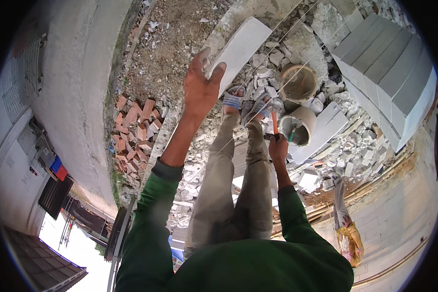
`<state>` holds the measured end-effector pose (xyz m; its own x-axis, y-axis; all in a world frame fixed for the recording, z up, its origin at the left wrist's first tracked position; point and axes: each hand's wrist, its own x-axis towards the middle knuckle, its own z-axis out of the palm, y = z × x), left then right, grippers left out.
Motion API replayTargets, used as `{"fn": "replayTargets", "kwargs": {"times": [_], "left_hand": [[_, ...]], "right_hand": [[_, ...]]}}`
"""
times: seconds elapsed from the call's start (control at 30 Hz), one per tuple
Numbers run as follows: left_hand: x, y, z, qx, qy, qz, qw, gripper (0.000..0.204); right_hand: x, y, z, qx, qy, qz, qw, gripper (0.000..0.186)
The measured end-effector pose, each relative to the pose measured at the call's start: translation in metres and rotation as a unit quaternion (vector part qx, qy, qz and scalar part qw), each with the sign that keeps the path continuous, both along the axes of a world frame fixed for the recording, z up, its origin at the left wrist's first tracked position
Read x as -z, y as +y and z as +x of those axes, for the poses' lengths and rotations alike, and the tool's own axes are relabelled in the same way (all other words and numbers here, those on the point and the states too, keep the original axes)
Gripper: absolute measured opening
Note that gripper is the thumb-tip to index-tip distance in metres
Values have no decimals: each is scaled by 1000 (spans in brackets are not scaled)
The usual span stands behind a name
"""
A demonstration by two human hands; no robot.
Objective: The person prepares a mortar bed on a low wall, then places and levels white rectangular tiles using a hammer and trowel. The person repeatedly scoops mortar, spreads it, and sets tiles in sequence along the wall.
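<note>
My left hand [202, 90] is at the near left edge of a long pale grey concrete block [246, 44], its thumb over the block's face and its fingers along the side. The hidden fingertips make the firmness of this hold hard to judge. My right hand [278, 150] is closed around a hammer [275, 124]. Its orange shaft points away from me, and a dark part, seemingly the head, sits against the fist. Just beyond and to the right of that hand lies a round, mortar-stained bucket [298, 127] on its side.
Another round container [298, 83] stands beyond the bucket. A tall stack of grey blocks [382, 63] is at the far right. Broken red bricks [136, 129] lie on the left, and white rubble [355, 151] on the right. Thin strings [297, 73] cross the view; a yellow sack [351, 243] sits lower right.
</note>
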<state>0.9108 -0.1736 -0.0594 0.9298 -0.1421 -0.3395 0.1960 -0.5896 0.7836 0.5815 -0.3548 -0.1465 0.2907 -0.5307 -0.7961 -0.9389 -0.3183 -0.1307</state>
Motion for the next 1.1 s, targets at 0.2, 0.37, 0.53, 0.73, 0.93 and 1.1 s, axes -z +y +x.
{"fn": "replayTargets", "kwargs": {"times": [0.2, 0.37, 0.53, 0.73, 0.93, 1.1], "left_hand": [[-192, 60, -159, 66, -144, -27, 987, 16], [-153, 77, -267, 264, 164, 160, 937, 56], [-63, 77, -328, 242, 252, 340, 873, 70], [-18, 78, -338, 159, 278, 383, 866, 77], [48, 87, -263, 21, 186, 324, 927, 55], [163, 75, -151, -11, -19, 250, 968, 62]], "right_hand": [[76, -35, 41, -3, -96, 99, 990, 35], [193, -80, 113, -122, -27, 40, 991, 41], [268, -60, 88, -193, -122, 18, 973, 26], [138, 14, -9, -175, -26, 81, 981, 39], [-66, 62, -62, -219, -48, 6, 974, 34], [-74, 78, -68, -201, -60, -9, 978, 33]]}}
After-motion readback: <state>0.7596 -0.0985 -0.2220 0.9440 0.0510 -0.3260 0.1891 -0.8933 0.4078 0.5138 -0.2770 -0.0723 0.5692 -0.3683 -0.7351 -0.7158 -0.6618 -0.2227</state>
